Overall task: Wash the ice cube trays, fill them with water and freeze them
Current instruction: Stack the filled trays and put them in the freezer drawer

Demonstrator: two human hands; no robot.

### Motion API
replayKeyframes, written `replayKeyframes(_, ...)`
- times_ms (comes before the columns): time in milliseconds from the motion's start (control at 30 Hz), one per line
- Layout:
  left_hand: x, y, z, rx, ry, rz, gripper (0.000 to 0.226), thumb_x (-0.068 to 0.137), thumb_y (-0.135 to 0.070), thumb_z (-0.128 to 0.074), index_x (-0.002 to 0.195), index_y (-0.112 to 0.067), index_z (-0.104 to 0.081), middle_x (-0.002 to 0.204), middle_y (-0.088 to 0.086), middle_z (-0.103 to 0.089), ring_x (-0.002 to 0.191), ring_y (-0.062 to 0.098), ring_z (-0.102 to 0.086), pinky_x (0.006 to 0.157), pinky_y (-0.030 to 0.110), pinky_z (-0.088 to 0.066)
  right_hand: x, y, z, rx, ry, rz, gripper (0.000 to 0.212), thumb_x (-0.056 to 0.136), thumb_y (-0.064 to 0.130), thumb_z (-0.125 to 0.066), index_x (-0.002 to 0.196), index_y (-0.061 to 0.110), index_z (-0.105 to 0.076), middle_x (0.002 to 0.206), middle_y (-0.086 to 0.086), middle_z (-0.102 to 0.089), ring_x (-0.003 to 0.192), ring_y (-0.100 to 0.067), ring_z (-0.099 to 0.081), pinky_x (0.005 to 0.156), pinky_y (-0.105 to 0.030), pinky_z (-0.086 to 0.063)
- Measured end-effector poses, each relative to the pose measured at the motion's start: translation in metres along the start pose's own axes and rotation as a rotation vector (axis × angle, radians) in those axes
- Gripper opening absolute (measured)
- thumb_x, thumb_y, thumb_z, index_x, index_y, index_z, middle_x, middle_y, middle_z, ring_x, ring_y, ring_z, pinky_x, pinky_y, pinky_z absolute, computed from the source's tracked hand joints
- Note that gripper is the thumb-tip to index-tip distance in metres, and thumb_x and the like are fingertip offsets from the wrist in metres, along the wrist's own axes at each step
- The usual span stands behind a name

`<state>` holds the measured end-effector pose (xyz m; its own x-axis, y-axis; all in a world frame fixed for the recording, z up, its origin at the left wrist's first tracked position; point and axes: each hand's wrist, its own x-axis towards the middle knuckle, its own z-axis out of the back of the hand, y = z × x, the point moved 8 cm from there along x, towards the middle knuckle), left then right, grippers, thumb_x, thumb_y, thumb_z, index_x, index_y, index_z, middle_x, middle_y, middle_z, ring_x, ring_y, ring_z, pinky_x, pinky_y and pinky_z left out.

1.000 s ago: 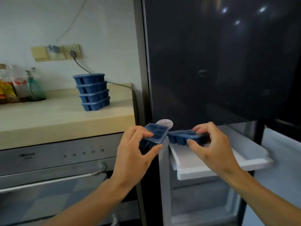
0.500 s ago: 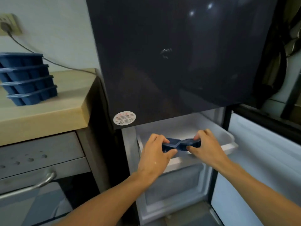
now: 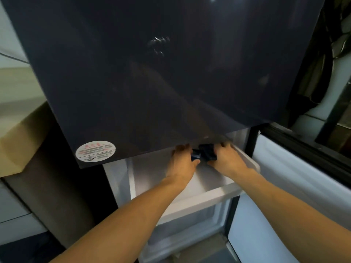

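left hand (image 3: pixel 182 164): reaches in over the white drawer, back of the hand up. it grips the left end of the ice cube trays.
left fingers (image 3: pixel 180 149): curled close over the top of the trays, with the thumb below. the tips sit right under the fridge door's lower edge and are partly lost in shadow.
right hand (image 3: pixel 228 160): level with the left hand and near it, gripping the right end of the trays.
right fingers (image 3: pixel 225 146): curled narrow over the top edge, thumb tucked beneath. blurred, so i cannot tell each finger apart.
ice cube trays (image 3: pixel 208 153): dark blue and blurred, held between the two hands above the back part of the drawer. they look like two pieces meeting in the middle. whether they touch the drawer floor i cannot tell.
drawer (image 3: pixel 209 194): white, standing out from the freezer, both forearms crossing over its front wall.
fridge door (image 3: pixel 152 73): dark and glossy, filling the upper view.
sticker (image 3: pixel 95 151): round and white, at the door's lower left corner.
surface (image 3: pixel 19 130): pale, at the far left edge.
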<state>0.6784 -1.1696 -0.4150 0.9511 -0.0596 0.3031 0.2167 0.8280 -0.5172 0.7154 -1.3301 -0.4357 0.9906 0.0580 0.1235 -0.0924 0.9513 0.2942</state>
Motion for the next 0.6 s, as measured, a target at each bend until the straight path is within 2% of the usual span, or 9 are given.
replayKeyframes(100,0.009,0.001,-0.012,-0.003,0.035,0.009,0.045,0.091,-0.027,-0.074,0.126,-0.006,-0.055,0.132,0.015,-0.052,0.117,0.033,-0.055,0.099,0.039,-0.046,0.012,0.004,-0.006,-0.181,0.027,0.044,0.053,0.095,0.030,-0.062,0.144,0.015,-0.047,0.147,-0.018,-0.044,0.133,-0.041,-0.044,0.104,-0.045,-0.047)
replayKeyframes(233,0.016,0.001,-0.024,-0.020,0.086,0.003,0.047,0.088,-0.026,-0.077,0.124,-0.005,-0.055,0.131,0.015,-0.052,0.116,0.034,-0.056,0.097,0.037,-0.045,0.020,0.006,-0.004,-0.386,-0.026,0.079,0.045,0.098,0.023,-0.054,0.143,0.015,-0.052,0.147,-0.016,-0.046,0.133,-0.039,-0.044,0.108,-0.043,-0.042)
replayKeyframes(300,0.018,0.001,-0.028,0.004,0.103,-0.010,0.047,0.088,-0.026,-0.077,0.124,-0.005,-0.054,0.130,0.016,-0.051,0.115,0.035,-0.055,0.096,0.038,-0.045,0.020,0.004,-0.005,-0.362,-0.035,0.059,0.043,0.100,0.019,-0.052,0.142,0.013,-0.051,0.143,-0.018,-0.048,0.127,-0.040,-0.050,0.099,-0.041,-0.046)
replayKeyframes(400,0.016,0.002,-0.038,0.109,0.171,-0.018,0.049,0.090,-0.028,-0.072,0.128,-0.006,-0.050,0.131,0.016,-0.045,0.112,0.037,-0.055,0.093,0.043,-0.048,0.020,0.000,-0.008,-0.256,0.000,0.030,0.036,0.098,0.013,-0.052,0.133,0.009,-0.053,0.127,-0.019,-0.062,0.113,-0.040,-0.062,0.080,-0.040,-0.049)
replayKeyframes(500,0.023,0.002,-0.047,0.219,0.194,-0.007,0.054,0.094,-0.030,-0.066,0.138,-0.007,-0.043,0.138,0.018,-0.039,0.117,0.038,-0.052,0.096,0.043,-0.047,0.018,-0.005,-0.006,-0.185,0.021,0.017,0.027,0.096,0.015,-0.054,0.122,0.009,-0.059,0.119,-0.018,-0.068,0.108,-0.041,-0.064,0.078,-0.041,-0.050)
replayKeyframes(600,0.037,0.001,-0.047,0.227,0.174,0.034,0.057,0.096,-0.032,-0.064,0.143,-0.009,-0.041,0.144,0.017,-0.039,0.125,0.035,-0.048,0.103,0.038,-0.041,0.013,-0.009,-0.006,-0.148,0.048,0.021,0.022,0.095,0.014,-0.055,0.115,0.012,-0.062,0.113,-0.017,-0.069,0.102,-0.040,-0.065,0.072,-0.038,-0.045)
